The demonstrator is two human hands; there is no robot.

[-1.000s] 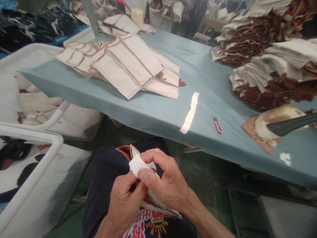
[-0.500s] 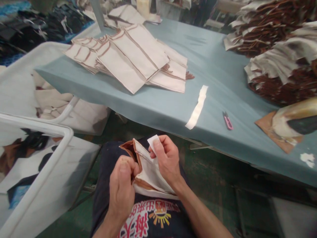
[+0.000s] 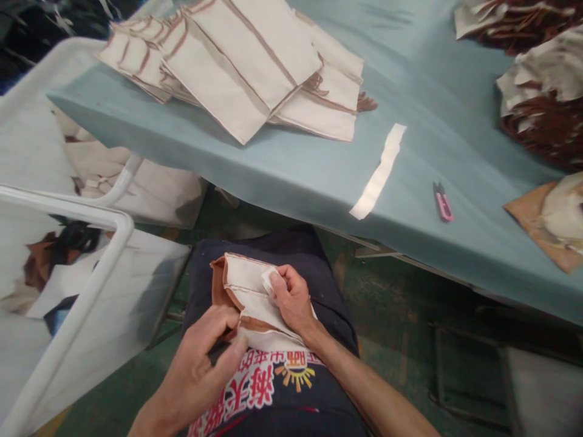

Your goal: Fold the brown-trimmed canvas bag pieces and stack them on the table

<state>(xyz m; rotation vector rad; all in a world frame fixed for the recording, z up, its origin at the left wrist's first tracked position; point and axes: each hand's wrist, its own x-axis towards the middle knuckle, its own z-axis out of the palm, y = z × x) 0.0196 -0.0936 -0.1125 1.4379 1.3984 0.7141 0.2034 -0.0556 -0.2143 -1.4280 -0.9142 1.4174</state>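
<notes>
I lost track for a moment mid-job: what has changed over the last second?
The right hand has moved rightward, away from the left hand, keeping hold of the white slip, now at the face of the cream pouch. The left hand is at the pouch's open end, apart from the slip. The white strip and pink snips stayed put on the table.

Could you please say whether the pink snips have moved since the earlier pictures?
No, the pink snips hold their place relative to the white strip, though the view shifted.
</notes>
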